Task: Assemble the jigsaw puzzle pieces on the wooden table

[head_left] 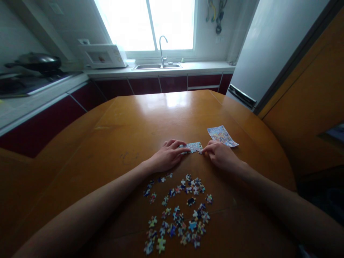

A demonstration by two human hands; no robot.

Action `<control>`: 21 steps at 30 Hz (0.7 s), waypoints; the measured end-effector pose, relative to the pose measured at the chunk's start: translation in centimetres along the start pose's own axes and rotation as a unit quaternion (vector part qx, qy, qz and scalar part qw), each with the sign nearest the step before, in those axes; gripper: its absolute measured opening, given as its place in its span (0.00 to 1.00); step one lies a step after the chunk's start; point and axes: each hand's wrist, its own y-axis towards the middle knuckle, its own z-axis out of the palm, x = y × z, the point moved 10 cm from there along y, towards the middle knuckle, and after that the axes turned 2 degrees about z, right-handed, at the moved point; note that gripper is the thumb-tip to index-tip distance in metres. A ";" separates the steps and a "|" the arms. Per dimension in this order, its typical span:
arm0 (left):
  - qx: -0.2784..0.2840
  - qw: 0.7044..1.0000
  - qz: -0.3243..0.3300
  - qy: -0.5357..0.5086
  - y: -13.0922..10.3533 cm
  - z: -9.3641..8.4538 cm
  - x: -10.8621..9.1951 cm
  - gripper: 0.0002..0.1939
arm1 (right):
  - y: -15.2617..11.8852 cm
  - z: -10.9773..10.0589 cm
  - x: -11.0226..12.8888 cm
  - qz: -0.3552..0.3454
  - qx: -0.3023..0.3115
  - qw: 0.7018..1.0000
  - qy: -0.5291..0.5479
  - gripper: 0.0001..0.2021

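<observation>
A small joined section of jigsaw puzzle (194, 146) lies flat on the wooden table (129, 129). My left hand (168, 156) rests over its left end, fingers stretched out and touching it. At its right edge, my right hand (220, 154) pinches a small jigsaw puzzle piece (200, 151), partly covered by the fingertips. Loose jigsaw pieces (192, 225) are scattered on the table nearer to me, some showing yellow, blue or dark patches. Just beyond my right hand lies a printed picture sheet (221, 135) with colourful figures.
Past the table's far edge runs a counter with a sink (150, 66), a tap (161, 50) and a white microwave (103, 56). On the left, a lidded pan (37, 61) stands on the stove. A refrigerator (274, 46) stands on the right.
</observation>
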 end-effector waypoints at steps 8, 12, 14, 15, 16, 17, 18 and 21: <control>0.005 1.000 -0.001 0.004 0.1 0.1 0.0 0.20 | 0.0 0.3 0.0 0.002 0.006 1.000 -0.009 0.14; 0.006 1.000 -0.004 0.001 0.1 0.1 0.0 0.20 | 0.0 0.0 0.0 0.006 0.001 1.000 -0.012 0.14; 0.006 1.000 -0.004 0.001 0.1 0.1 0.1 0.20 | 0.0 -0.1 0.0 0.009 -0.001 1.000 -0.013 0.14; 0.005 1.000 -0.003 0.001 0.0 0.1 0.1 0.20 | -0.1 -0.1 0.1 0.009 -0.002 1.000 -0.013 0.14; 0.005 1.000 -0.002 0.000 0.0 0.1 0.1 0.19 | -0.1 -0.1 0.1 0.008 -0.002 1.000 -0.014 0.14; 0.004 1.000 -0.002 -0.001 0.0 0.1 0.1 0.19 | -0.1 0.0 0.1 0.007 -0.003 1.000 -0.016 0.14; 0.003 1.000 -0.003 -0.002 0.0 0.1 0.2 0.19 | -0.1 0.0 0.1 0.006 -0.003 1.000 -0.016 0.14; 0.002 1.000 -0.004 -0.004 0.1 0.2 0.2 0.20 | -0.1 0.2 0.1 0.008 -0.001 1.000 -0.015 0.14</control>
